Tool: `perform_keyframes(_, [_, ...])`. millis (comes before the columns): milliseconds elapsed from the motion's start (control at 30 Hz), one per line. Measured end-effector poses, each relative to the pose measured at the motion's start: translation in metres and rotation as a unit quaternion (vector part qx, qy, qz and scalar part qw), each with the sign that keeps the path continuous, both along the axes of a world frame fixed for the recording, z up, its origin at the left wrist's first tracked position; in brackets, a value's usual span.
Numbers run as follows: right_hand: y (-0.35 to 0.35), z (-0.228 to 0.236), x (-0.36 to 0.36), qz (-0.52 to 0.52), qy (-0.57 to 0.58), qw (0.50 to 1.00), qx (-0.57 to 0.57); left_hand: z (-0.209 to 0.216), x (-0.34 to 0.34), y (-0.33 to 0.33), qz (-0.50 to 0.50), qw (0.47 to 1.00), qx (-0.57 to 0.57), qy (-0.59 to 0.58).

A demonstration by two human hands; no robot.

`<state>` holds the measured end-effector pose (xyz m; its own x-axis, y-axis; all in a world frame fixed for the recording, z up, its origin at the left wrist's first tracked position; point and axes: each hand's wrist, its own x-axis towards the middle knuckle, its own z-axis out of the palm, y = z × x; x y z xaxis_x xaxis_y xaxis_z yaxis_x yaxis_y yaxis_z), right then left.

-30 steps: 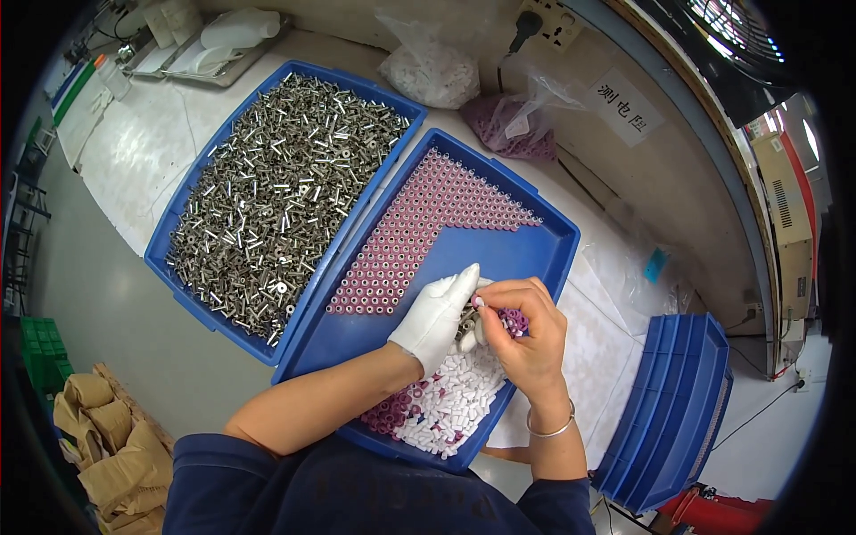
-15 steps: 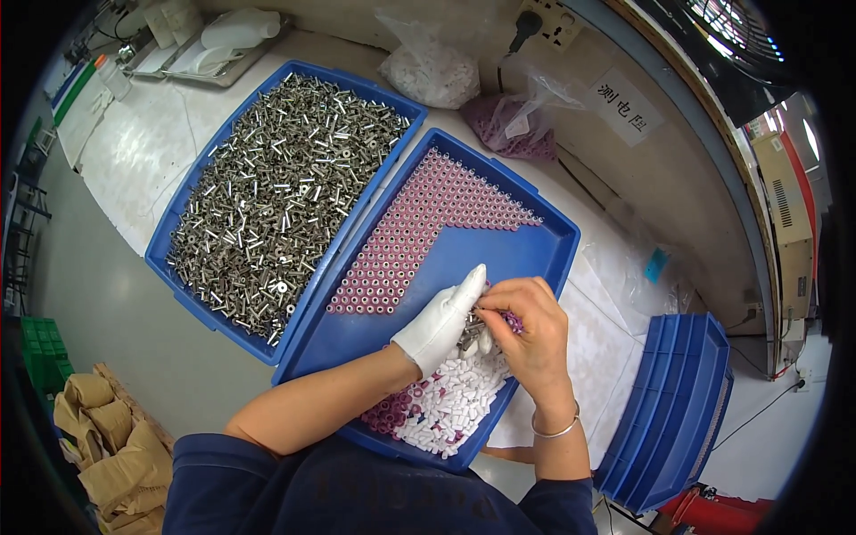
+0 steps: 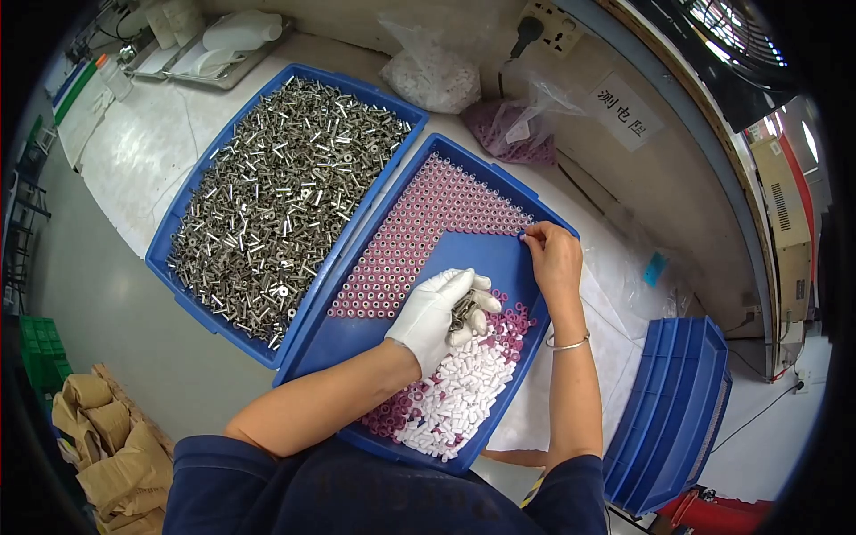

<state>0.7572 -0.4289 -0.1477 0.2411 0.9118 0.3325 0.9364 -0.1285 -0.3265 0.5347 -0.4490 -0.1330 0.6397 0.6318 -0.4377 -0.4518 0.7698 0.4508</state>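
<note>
The gloved left hand (image 3: 433, 310) is cupping metal pieces (image 3: 464, 309) over the blue tray (image 3: 486, 257). The right hand (image 3: 556, 257) is pinching a small part (image 3: 523, 236) beside the rows of pink pieces (image 3: 392, 242).

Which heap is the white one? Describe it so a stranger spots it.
On the pale table, find the blue tray beneath the white-gloved left hand. At the end nearest the person's body lies the heap of small white pieces. Its white colour sets it apart from the purple rings beside it and the neat pink rows farther off.
</note>
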Motion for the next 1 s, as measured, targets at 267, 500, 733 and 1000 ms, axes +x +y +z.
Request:
perform_keyframes(267, [0.009,-0.006,-0.001,-0.002,0.044,0.999,-0.018,-0.003,-0.006,0.004,0.022,0.996,-0.05,-0.075])
perform_keyframes(500, [0.0,-0.002,-0.005,-0.021,0.029,0.999,-0.008,0.005,-0.001,0.001,0.017,0.997,-0.052,-0.046])
perform_keyframes(733, [-0.057,0.041,-0.032,0.054,0.018,0.994,-0.092,0.006,-0.003,0.004,0.027,0.997,-0.03,-0.058])
perform_keyframes(1000, [-0.102,0.039,-0.042,0.159,0.016,0.975,-0.154,0.002,0.0,0.001,0.033,0.996,-0.039,-0.073])
